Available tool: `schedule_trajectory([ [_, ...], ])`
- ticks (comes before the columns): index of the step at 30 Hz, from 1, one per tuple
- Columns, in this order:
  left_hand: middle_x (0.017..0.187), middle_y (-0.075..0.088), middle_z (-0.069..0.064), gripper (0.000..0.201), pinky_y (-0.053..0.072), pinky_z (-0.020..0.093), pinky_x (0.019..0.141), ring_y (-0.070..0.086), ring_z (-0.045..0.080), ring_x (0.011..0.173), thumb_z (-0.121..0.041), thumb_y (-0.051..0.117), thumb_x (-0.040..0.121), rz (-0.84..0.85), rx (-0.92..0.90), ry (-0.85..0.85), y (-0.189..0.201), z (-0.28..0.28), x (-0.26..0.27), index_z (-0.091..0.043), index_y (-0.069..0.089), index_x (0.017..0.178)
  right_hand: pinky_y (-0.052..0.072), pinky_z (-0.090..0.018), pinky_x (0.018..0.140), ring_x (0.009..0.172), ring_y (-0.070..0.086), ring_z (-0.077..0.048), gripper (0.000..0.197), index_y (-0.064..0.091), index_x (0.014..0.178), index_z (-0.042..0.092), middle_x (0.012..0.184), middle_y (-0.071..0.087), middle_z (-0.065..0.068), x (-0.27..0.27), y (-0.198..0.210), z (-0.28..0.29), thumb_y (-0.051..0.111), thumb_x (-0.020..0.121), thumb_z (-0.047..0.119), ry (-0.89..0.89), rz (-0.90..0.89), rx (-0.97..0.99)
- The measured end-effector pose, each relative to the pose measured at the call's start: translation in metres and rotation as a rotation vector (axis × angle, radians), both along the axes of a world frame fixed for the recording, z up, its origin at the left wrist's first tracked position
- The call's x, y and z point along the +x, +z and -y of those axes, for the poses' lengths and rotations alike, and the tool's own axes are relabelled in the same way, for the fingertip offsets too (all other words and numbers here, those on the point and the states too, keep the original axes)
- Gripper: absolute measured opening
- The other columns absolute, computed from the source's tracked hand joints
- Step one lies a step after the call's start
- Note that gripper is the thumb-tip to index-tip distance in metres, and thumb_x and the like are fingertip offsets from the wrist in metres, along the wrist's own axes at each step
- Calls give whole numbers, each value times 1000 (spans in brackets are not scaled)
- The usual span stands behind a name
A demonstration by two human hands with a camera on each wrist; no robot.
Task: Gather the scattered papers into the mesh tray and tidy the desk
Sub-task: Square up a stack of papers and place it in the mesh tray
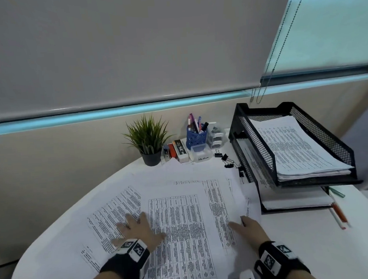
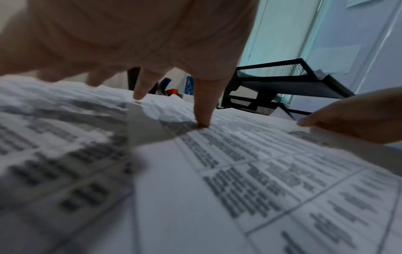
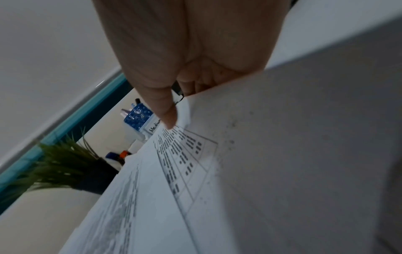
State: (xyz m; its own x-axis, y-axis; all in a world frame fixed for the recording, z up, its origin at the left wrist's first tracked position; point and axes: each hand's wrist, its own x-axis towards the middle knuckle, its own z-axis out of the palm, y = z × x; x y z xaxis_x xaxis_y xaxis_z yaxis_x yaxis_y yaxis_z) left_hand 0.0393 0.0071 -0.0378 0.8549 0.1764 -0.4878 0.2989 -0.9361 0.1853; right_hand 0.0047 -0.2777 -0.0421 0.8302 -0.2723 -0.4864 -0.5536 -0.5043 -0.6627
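Observation:
Several printed sheets (image 1: 180, 226) lie spread and overlapping across the white desk (image 1: 56, 257). My left hand (image 1: 139, 227) lies flat on them with its fingers spread; in the left wrist view its fingertips (image 2: 203, 111) press on the papers (image 2: 239, 163). My right hand (image 1: 248, 228) pinches the right edge of a sheet. Its thumb (image 3: 165, 110) is on top, and the raised sheet (image 3: 304, 154) hides its fingers. The black two-tier mesh tray (image 1: 257, 143) stands at the right with a paper stack (image 1: 299, 148) in its top tier.
Along the back wall stand a potted plant (image 1: 148, 139), a blue pen cup (image 1: 197, 136), a box of staples (image 1: 180, 150) and a clear box marked Medium (image 1: 201, 153). Binder clips (image 1: 225, 158) lie beside the tray. Pens (image 1: 338, 213) lie at the right.

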Motion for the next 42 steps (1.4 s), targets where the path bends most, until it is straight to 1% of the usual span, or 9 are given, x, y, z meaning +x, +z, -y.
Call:
schedule_trajectory([
  [4, 157, -7, 12, 93, 17, 58, 112, 1, 43, 141, -69, 49, 78, -10, -51, -36, -6, -2, -2, -29, 3, 148, 50, -29, 71, 80, 66, -21, 34, 67, 90, 3, 87, 72, -6, -1, -1, -2, 77, 73, 31, -24, -6, 187],
  [11, 158, 3, 6, 83, 9, 40, 119, 4, 26, 146, -53, 50, 88, 25, -283, -245, -6, 17, 2, -18, 8, 151, 54, -34, 73, 83, 66, -26, 22, 67, 89, -2, 90, 71, -16, 2, 5, -5, 77, 72, 9, -46, -62, 193],
  [18, 156, -2, 15, 95, 14, 58, 112, 3, 40, 143, -68, 52, 76, 47, 26, -11, -4, -16, 2, -25, 9, 148, 38, -16, 53, 69, 55, -7, 17, 57, 76, 13, 92, 66, -12, 3, 8, -3, 73, 78, 8, -94, -30, 237],
  [21, 154, 7, 18, 89, 22, 53, 112, 12, 40, 140, -65, 51, 80, 31, -21, 34, -4, -24, 2, -26, 11, 149, 42, -18, 56, 74, 60, -13, 14, 64, 85, 8, 98, 68, -13, 5, 2, -4, 75, 78, 15, -94, -24, 217],
  [28, 157, -4, 15, 79, 7, 48, 116, -2, 34, 145, -64, 38, 88, -14, -210, -133, -10, -22, 1, -26, 9, 150, 46, -24, 63, 81, 63, -17, 21, 66, 85, 12, 88, 69, -4, 6, 6, -5, 80, 70, 13, -29, -77, 256],
  [31, 155, 16, 12, 79, 19, 45, 117, 17, 29, 143, -60, 49, 85, 111, -284, 6, -9, -31, 0, -19, 21, 148, 49, -28, 67, 83, 65, -27, 28, 68, 82, 6, 89, 71, -14, 7, 2, -1, 82, 59, 14, -78, -106, 235],
  [34, 143, 33, 16, 79, 40, 43, 105, 39, 32, 129, -54, 60, 79, 108, -173, 226, -3, -45, 5, -13, 32, 141, 51, -33, 78, 90, 65, -30, 23, 69, 88, 3, 94, 71, -15, 7, -3, 0, 80, 69, 9, -116, -89, 215],
  [39, 138, 34, 14, 68, 41, 44, 102, 36, 33, 128, -44, 60, 79, -21, -73, 192, 1, -46, 8, -21, 34, 138, 49, -28, 67, 75, 64, -27, 14, 69, 80, 3, 88, 70, -17, 7, -6, -1, 78, 71, 11, -166, -18, 107],
  [42, 131, 40, 14, 69, 45, 41, 97, 43, 31, 121, -37, 67, 76, -22, -74, 278, 7, -42, 14, -18, 36, 135, 47, -30, 84, 96, 62, -25, 33, 70, 98, 12, 107, 68, -9, 12, -2, 0, 74, 73, 34, -77, -74, -257],
])
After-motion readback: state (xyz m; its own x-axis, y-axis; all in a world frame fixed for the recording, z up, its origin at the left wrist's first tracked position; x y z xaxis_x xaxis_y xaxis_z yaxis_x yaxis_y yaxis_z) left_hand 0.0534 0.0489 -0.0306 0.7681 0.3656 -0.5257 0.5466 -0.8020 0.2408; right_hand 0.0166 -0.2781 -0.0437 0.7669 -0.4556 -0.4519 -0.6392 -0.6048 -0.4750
